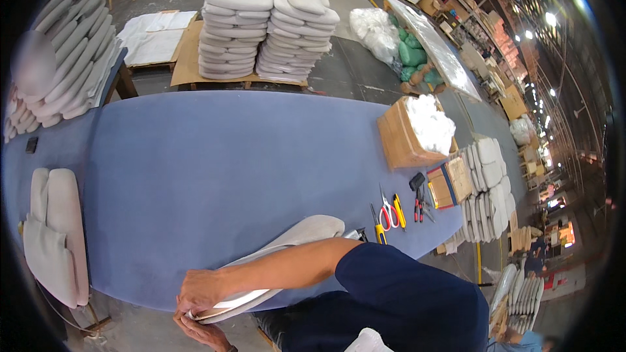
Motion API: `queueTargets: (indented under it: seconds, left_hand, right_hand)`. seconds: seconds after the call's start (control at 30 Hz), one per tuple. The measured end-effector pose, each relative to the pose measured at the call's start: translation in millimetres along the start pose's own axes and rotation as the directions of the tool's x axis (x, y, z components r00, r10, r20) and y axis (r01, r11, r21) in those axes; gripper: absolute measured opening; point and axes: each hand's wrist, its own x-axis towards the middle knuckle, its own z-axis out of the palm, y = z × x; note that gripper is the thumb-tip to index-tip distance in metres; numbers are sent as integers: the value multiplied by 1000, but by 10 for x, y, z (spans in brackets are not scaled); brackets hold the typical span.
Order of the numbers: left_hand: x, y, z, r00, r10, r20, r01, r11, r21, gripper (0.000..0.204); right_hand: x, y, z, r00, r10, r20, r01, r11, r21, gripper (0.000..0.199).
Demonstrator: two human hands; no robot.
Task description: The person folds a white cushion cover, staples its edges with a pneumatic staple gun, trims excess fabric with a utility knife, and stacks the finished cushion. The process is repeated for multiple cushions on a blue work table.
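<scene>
A grey padded cushion [316,227] with a white inner face lies at the table's near edge, partly hidden under my right forearm. My right hand [199,290] reaches across it and closes on its near left end, fingers bent down over the edge. Just below, my left hand [201,332] comes in from the lower edge, its fingers closed on the same end from underneath. A small pale bit shows between the hands, too small to name. Part of a metal tool [356,234] sticks out beside the cushion's far right end.
Scissors [389,214], a yellow cutter [399,212], a yellow-handled screwdriver [379,231] and pliers [418,208] lie on the blue table [228,156]. A carton of white stuffing [401,137] stands at the right. More cushions [55,234] lie left; stacks [235,26] stand beyond.
</scene>
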Motion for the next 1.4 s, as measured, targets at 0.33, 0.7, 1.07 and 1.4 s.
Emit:
queueTargets:
  seconds: [0.33, 0.7, 1.07, 1.4]
  left_hand:
    - [-111, -266, 151, 994, 74, -81, -70, 996, 54, 27]
    - [-79, -190, 270, 939, -341, -37, 276, 815, -509, 46]
    - [143, 32, 159, 973, -231, -11, 207, 892, -402, 43]
    - [71, 162, 141, 966, -259, 5, 250, 926, -283, 40]
  right_hand:
    - [-51, -22, 26, 998, -21, -54, 20, 1000, -14, 21]
    - [-8, 33, -19, 999, 34, -5, -33, 989, 143, 16]
    - [141, -105, -397, 954, 134, 268, -128, 991, -42, 22]
    - [30, 162, 30, 988, 116, 103, -97, 980, -176, 21]
